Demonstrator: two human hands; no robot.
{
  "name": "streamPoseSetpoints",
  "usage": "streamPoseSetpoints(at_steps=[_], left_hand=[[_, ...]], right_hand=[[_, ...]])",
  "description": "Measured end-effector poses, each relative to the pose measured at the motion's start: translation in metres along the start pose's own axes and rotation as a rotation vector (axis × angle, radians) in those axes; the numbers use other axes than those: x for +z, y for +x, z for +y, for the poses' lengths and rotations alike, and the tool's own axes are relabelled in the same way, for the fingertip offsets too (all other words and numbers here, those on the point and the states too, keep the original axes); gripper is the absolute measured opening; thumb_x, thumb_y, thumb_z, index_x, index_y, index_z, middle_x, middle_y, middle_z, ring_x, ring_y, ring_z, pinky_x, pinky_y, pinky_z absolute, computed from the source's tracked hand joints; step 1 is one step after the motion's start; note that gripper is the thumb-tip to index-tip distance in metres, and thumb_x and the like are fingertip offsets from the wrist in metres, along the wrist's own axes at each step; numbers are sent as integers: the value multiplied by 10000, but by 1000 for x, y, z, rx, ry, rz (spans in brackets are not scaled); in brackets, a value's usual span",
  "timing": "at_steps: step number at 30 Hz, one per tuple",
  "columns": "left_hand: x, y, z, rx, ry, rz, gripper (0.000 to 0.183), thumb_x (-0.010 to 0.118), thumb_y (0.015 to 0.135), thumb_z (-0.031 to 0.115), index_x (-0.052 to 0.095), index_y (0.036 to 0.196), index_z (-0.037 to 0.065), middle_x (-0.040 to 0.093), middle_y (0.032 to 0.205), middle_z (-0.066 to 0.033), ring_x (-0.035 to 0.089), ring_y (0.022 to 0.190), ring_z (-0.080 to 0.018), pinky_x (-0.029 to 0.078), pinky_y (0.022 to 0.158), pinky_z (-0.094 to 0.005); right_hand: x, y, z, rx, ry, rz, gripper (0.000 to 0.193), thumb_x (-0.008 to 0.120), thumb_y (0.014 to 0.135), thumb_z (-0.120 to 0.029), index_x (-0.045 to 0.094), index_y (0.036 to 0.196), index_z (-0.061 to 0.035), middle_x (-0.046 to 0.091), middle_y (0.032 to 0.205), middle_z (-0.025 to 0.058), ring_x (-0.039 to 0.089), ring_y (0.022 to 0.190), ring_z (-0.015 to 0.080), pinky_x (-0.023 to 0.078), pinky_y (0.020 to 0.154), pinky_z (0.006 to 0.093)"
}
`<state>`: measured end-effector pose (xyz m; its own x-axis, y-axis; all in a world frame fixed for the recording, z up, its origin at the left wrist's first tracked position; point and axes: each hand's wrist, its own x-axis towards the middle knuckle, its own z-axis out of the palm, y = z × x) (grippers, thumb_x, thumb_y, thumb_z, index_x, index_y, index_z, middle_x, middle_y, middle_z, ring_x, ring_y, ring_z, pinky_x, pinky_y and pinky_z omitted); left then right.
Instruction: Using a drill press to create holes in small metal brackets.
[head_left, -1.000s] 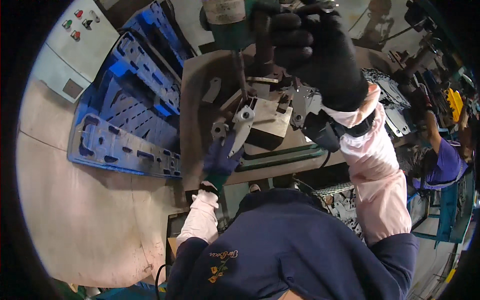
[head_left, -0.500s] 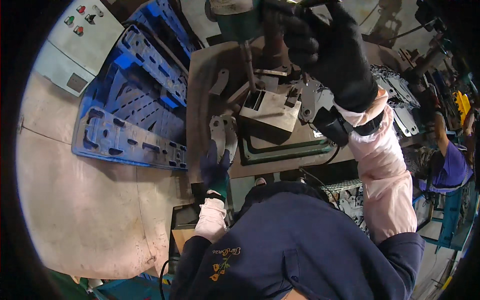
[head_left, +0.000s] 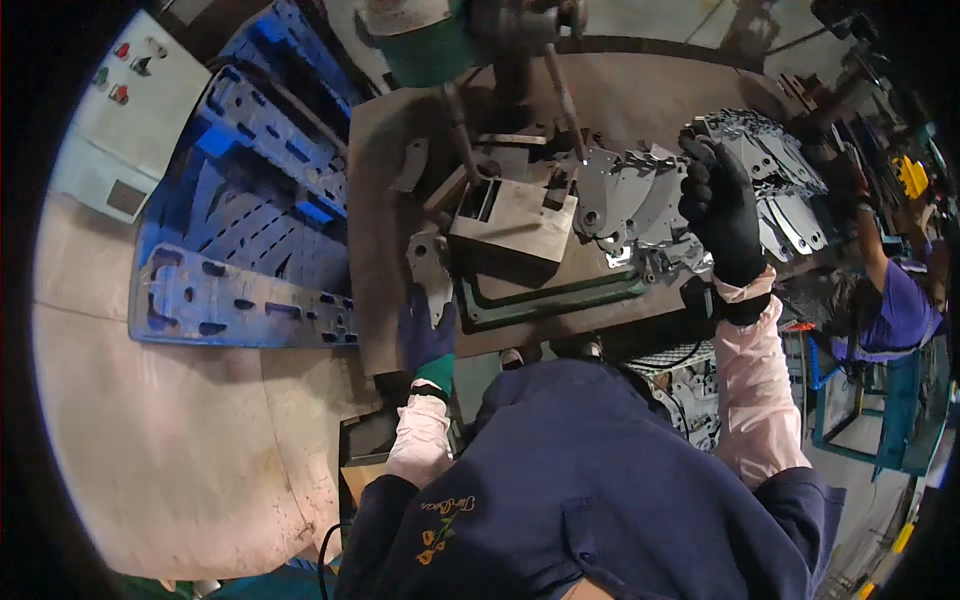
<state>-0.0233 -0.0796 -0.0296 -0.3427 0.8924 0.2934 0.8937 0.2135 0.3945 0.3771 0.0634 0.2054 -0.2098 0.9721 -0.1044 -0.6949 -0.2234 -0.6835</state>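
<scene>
My left hand (head_left: pixel 427 335), in a dark glove with a green cuff, is closed on a flat grey metal plate (head_left: pixel 429 262) at the table's near left edge. Its fingers are partly hidden by the plate. My right hand (head_left: pixel 722 200), black-gloved, hovers over grey metal plates (head_left: pixel 640 195), its fingers half bent and apart with nothing visible in them. Between the hands, a steel block fixture (head_left: pixel 515 222) sits above a green-edged machine base (head_left: pixel 560 306). Over the block hang the green machine head (head_left: pixel 415 45) and its slanting lever rod (head_left: pixel 565 105).
Another heap of plates (head_left: pixel 770 150) lies at the right, and one loose plate (head_left: pixel 410 165) at the far left of the table (head_left: pixel 375 230). Blue plastic pallets (head_left: pixel 240 290) and a control box (head_left: pixel 130 125) stand left. A co-worker in purple (head_left: pixel 890 315) is at far right.
My right hand has come down from beside the machine head to over the plates at the right. The lever rod now shows uncovered. My left hand stays at the near left edge.
</scene>
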Motion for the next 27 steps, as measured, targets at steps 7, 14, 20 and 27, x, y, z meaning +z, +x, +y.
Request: streamPoseSetpoints(at_steps=[7,14,20,27], left_hand=[[10,1,-9,-95,5,-184,799,654,829,478,345,1485,141,402,1479,-194,404,1328,-411,348,1085,-485],[10,4,5,-83,-12,-166,776,644,849,451,349,1485,119,392,1489,-189,370,1364,-377,297,1132,-440],[9,6,3,-53,-12,-157,822,649,847,463,309,1504,106,346,1523,-184,336,1396,-348,288,1138,-424],[14,8,-7,-120,-25,-276,872,682,797,521,350,1488,106,349,1525,-173,334,1402,-333,267,1153,-426]], right_hand=[[-79,-14,24,-147,-419,215,493,486,995,-417,567,1235,5,539,776,-9,492,618,84,409,546,236],[-116,44,116,-108,-1164,230,467,633,881,-318,577,1193,25,691,856,142,663,678,215,523,590,368],[-123,75,127,-499,-2092,-112,391,656,783,-293,662,1085,-44,703,895,196,682,891,373,547,784,436],[-99,90,111,383,-2235,-233,324,744,671,-287,743,931,-93,722,923,147,703,912,299,561,778,420]])
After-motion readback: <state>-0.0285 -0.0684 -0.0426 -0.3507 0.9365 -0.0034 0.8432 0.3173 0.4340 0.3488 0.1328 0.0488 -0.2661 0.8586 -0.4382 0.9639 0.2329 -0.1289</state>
